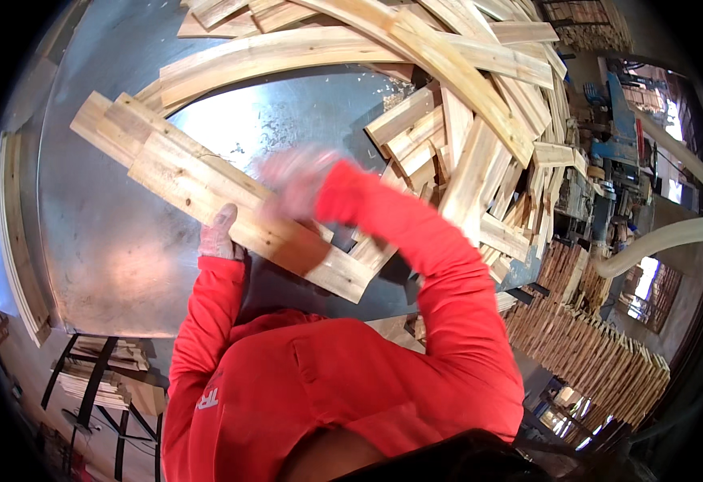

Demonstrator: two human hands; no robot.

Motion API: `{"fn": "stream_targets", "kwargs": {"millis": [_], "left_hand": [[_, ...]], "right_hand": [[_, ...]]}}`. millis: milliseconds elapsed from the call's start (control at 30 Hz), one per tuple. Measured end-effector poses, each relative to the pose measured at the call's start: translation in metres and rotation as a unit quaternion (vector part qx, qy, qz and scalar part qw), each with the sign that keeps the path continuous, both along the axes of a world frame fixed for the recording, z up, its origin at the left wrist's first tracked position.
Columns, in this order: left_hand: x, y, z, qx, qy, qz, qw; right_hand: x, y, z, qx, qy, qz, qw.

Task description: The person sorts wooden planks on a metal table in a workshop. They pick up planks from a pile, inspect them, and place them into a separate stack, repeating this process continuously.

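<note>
Far left: bundle of long, pale, slightly curved wooden strips (23,241), beyond the desk's side edge.
Left: grey, sheet-metal desk (94,249); bare surface shows left of the boards and above them, up to a long, arched, pale wooden board (279,52). Apparent room for moving lies on these sides.
Centre left: narrow, flat, knotted, pale wooden boards (275,237), several, overlapping, slanting down rightward; lower right end near the desk's front edge.
Left hand (217,238), whitish glove, red sleeve: grip pinching the boards' near edge, thumb on top, fingers hidden beneath.
Centre: right hand (299,181), likewise gloved, motion-blurred over the boards' far edge; grip cannot be told.
Right: crisscrossed heap of pale wooden offcuts (480,165), crowding the desk's right side; little room there.
Judged progress: a few boards gathered, ends uneven; many loose in the heap.
Far right: tall, close-packed stack of brownish lumber (592,337).
</note>
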State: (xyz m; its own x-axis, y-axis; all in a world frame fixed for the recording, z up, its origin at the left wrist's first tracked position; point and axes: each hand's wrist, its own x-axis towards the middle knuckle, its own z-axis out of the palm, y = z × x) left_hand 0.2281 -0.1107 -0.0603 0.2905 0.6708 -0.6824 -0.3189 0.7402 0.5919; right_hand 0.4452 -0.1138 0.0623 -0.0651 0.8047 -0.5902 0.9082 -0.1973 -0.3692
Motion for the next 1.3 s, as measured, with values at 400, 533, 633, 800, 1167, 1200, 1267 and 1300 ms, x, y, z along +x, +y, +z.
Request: {"fn": "stream_targets", "kwargs": {"millis": [400,533,633,800,1167,1200,1267,1300], "left_hand": [[-0.028,0.001,-0.037,-0.041,-0.049,0.016,0.998],[-0.014,0.003,-0.022,-0.010,-0.008,0.019,1.000],[-0.013,-0.005,-0.003,-0.017,-0.071,0.049,0.996],[-0.017,-0.002,0.012,-0.071,-0.315,0.076,0.943],[-0.034,-0.013,-0.001,-0.004,-0.131,0.012,0.991],[-0.035,-0.009,0.013,0.001,-0.057,-0.004,0.998],[-0.049,-0.007,0.013,0.012,-0.042,0.002,0.999],[-0.051,-0.008,0.012,0.017,-0.044,-0.001,0.999]], "right_hand": [[0.213,-0.044,0.002,0.025,-0.181,-0.282,0.942],[0.166,-0.071,0.021,0.076,0.293,-0.360,0.883],[0.040,-0.001,0.060,0.040,0.197,-0.347,0.916],[-0.115,0.035,-0.009,0.049,0.021,-0.171,0.984],[0.224,0.049,-0.029,0.132,-0.381,-0.292,0.867],[0.232,0.058,-0.027,0.072,-0.343,-0.314,0.882],[0.205,0.067,-0.038,0.139,-0.313,-0.251,0.905],[0.190,0.066,-0.043,0.202,-0.317,-0.204,0.904]]}}
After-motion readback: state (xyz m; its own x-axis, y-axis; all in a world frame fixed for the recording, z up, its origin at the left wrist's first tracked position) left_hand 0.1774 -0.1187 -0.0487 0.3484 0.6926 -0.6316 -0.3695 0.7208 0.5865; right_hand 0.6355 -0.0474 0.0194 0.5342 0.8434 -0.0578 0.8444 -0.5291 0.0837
